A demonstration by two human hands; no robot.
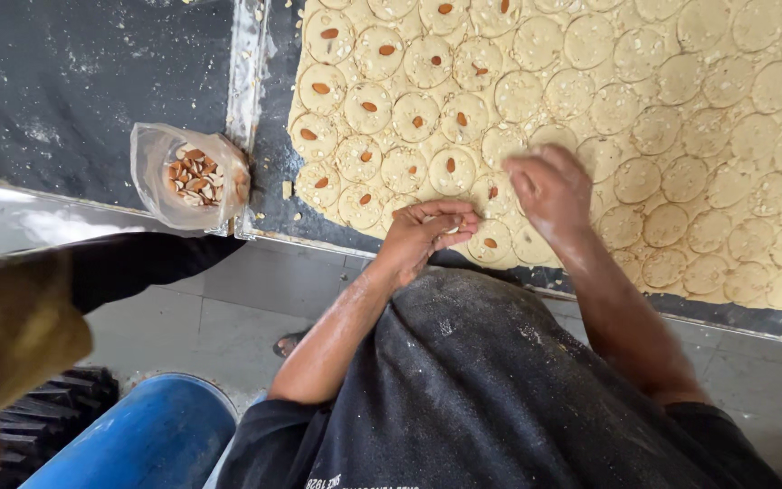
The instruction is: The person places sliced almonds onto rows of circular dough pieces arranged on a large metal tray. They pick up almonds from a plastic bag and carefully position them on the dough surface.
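Observation:
A wide sheet of pale dough (681,136) cut into many rounds lies on a black worktop. The rounds at the left (368,104) each carry one almond; those to the right are bare. My left hand (427,231) rests at the sheet's near edge, its fingers curled into a cupped fist around almonds that are mostly hidden. My right hand (549,186) is blurred, with its fingertips down on a round in the near rows; its grip is unclear. A clear plastic bag of almonds (194,174) stands open to the left of the sheet.
A metal strip (248,72) splits the black worktop (92,81). Another person's dark sleeve (128,263) reaches in from the left. A blue barrel (147,435) and a black ribbed object (56,407) stand on the tiled floor below. A sandalled foot (290,344) shows under the table's edge.

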